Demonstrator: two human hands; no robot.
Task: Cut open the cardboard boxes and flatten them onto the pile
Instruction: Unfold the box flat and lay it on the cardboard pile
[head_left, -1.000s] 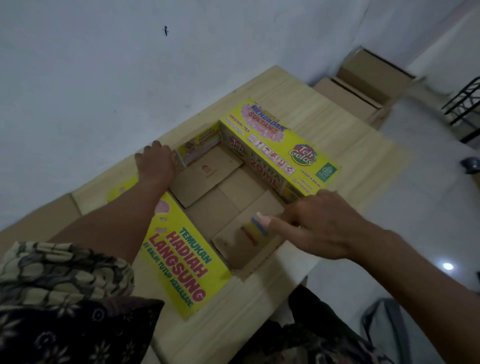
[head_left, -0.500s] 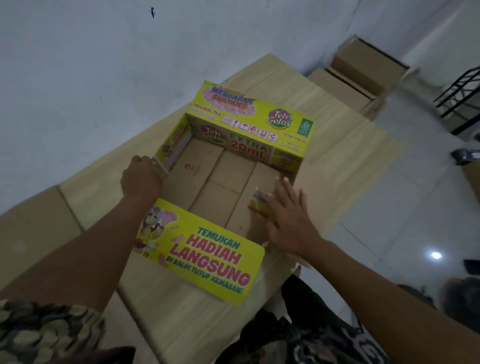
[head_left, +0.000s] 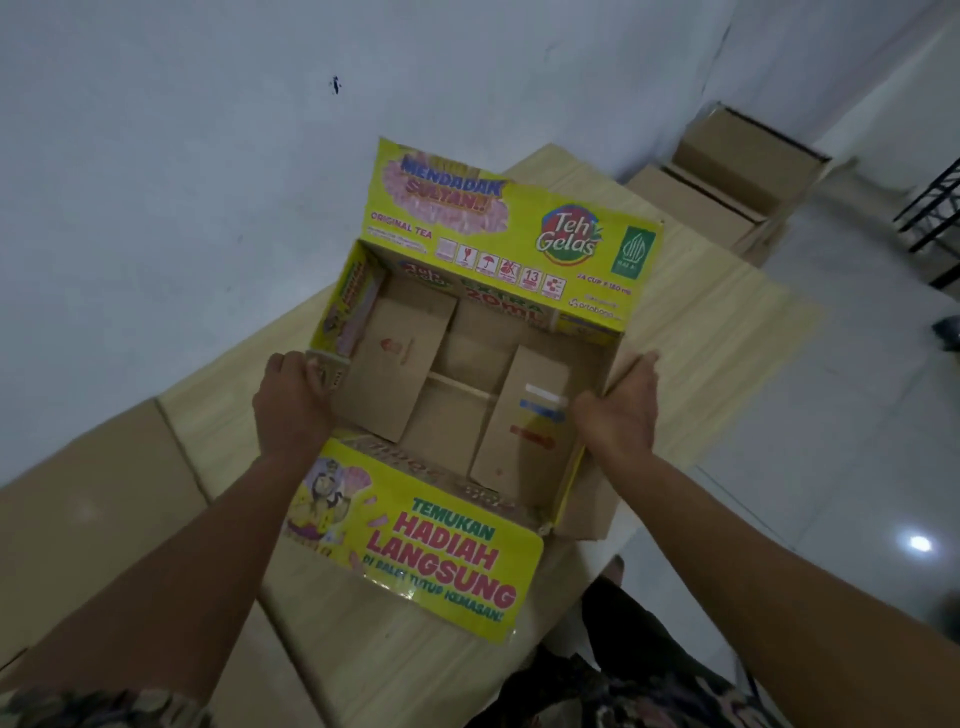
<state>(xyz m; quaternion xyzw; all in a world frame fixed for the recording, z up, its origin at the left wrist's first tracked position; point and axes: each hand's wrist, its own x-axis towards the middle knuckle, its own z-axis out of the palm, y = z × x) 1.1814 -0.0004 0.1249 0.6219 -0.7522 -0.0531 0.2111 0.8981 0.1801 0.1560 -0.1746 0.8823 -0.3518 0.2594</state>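
On the floor: a light wood-grain sheet (head_left: 691, 332) lies against a white wall (head_left: 182, 182), with plain brown cardboard (head_left: 98, 519) at its left edge, and pale glossy tiles (head_left: 831, 467) run off to the right.
Box: the yellow box (head_left: 467, 395) sits open-topped on the sheet, flaps spread, brown inner flaps showing at the bottom.
Left hand: the left hand (head_left: 291, 400) grips the left wall's top edge, fingers curled over it.
Right hand: the right hand (head_left: 618, 410) holds the right wall, thumb inside, fingers wrapped around the outside.
Writing, far flap: "MENDADAK SULTAN!", "ORIGINAL TEA", "Teh Gelas", a green halal badge, a row of handling icons with a "13".
Writing, near flap: "TEMUKAN HADIAH LANGSUNG", "DI BALIK TUTUP KEMASAN!" plus a cartoon figure.
Inside back wall: "EXTRA 20mL", partly shaded.
Back corner: more brown boxes (head_left: 727, 182) stacked by the wall.
Hard to tell: small print on the far flap is too blurry; a black metal frame (head_left: 935, 208) is cut off at the right edge.
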